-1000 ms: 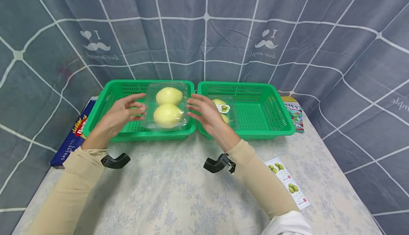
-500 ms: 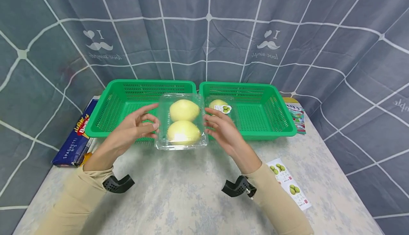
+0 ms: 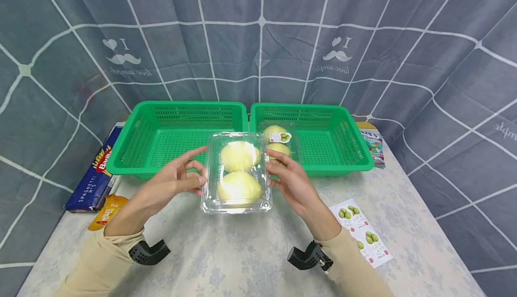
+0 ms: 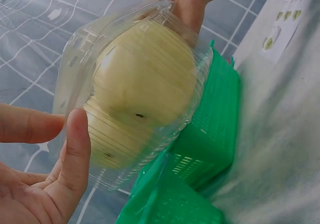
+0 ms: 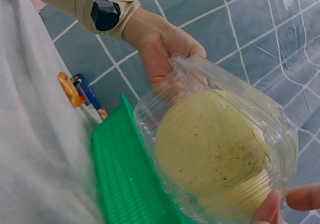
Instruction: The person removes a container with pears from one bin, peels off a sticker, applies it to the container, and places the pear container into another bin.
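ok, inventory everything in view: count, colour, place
Left basket: 1, green, rear left
Right basket: 1, green, rear right
Held box: 1, clear, centre
Labelled box: 1, clear, in right basket
Fruits: 4 visible, yellow, two per box
Spaghetti box: 1, blue, left
Packet: 1, orange, near spaghetti box
Snack packs: 1+, multicoloured, beside right basket
Printed sheets: 1+, white, front right
Tablecloth: 1, pale, underneath
Curtain: 1+, grey, behind
Wrist devices: 2, black, cuffs
Sleeves: 2, beige, forearms
Left hand, right hand: 1 each, bare, gripping held box
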### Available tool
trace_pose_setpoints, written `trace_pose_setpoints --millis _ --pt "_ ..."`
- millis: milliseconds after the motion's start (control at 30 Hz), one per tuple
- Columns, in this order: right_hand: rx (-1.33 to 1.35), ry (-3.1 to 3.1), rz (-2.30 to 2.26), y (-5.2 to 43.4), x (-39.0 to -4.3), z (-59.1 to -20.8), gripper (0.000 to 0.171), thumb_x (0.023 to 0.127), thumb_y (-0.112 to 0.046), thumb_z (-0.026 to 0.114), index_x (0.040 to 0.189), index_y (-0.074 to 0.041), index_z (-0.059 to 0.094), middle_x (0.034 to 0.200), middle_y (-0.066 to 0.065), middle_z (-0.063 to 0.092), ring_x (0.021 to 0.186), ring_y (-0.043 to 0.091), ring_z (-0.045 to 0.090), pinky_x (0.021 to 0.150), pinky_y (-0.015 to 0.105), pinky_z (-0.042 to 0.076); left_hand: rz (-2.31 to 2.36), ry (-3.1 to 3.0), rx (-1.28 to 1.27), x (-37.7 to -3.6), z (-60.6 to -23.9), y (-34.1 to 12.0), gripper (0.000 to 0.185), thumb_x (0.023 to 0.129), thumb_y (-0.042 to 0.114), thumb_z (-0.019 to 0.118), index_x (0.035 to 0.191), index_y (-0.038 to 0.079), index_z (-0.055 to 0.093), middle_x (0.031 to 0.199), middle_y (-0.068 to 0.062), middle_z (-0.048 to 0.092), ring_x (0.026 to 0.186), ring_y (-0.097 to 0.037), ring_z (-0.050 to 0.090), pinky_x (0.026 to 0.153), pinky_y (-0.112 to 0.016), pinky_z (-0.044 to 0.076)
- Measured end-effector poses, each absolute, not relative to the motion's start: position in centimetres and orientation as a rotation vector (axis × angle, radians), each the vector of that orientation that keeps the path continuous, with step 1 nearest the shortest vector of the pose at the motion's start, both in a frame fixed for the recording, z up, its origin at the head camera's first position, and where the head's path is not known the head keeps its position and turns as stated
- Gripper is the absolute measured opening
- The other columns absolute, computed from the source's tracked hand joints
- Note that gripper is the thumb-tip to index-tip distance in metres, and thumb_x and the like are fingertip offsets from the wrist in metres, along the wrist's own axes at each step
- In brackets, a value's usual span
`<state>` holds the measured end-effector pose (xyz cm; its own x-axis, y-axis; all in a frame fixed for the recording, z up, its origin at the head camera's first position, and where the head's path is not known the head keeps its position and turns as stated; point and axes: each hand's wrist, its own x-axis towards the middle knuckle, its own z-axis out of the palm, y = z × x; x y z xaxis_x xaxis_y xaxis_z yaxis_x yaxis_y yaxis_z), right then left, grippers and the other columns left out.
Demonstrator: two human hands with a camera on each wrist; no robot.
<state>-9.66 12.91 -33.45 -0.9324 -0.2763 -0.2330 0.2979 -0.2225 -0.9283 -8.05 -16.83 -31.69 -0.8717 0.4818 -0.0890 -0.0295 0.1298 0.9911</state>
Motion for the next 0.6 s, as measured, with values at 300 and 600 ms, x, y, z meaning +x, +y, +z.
trace_pose_setpoints --millis 300,600 --pt "0.107 1.697 -2.154 14.0 -6.9 -35.3 0.033 0.1 -0.013 0.057 0.132 -0.011 0.049 0.096 -0.01 0.057 0.093 0.009 0.053 0.076 0.025 0.05 1.737 1.941 0.447 -6.7 -33.2 -16.4 0.075 0.101 0.013 0.059 0.162 0.008 0.014 0.106 -0.004 0.054 0.084 -0.012 0.066 0.08 -0.035 0.062" --pt "0.209 1.605 -2.121 14.5 -3.7 -38.8 0.028 0.099 -0.013 0.058 0.125 -0.011 0.05 0.097 -0.008 0.055 0.093 0.009 0.05 0.073 0.021 0.051 1.7 1.711 0.409 -5.2 -36.4 -16.6 0.077 0.103 0.015 0.056 0.16 0.001 0.007 0.106 -0.002 0.052 0.086 -0.014 0.067 0.08 -0.043 0.063"
